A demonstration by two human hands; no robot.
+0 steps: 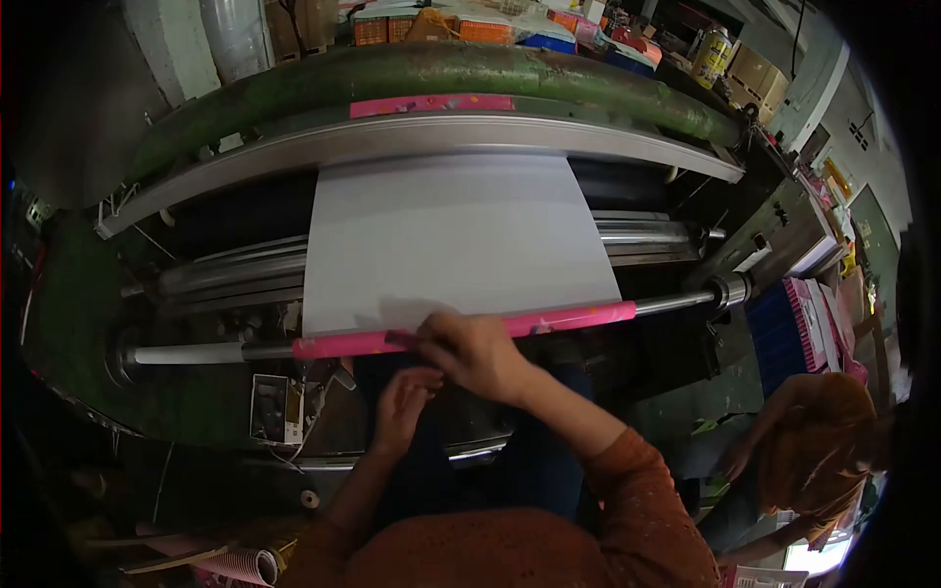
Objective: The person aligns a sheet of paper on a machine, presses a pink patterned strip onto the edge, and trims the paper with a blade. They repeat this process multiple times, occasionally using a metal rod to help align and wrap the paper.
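Note:
A wide white sheet point(456, 230) comes down from under a metal crossbar and meets a pink printed roll point(578, 317) on a steel shaft point(674, 303). My right hand point(472, 355) is at the middle of the roll, its fingers bent around a small dark piece that lies against the pink surface. Just below the roll and to the left, my left hand point(404, 402) is raised with its fingers curled near the right wrist. Whether anything is between the left fingers is too small to tell.
A green roller point(441, 73) and the metal crossbar point(431, 134) span the far side. A small open box point(277, 408) with cables sits below the roll's left end. Another person in an orange top point(818, 446) is at the lower right.

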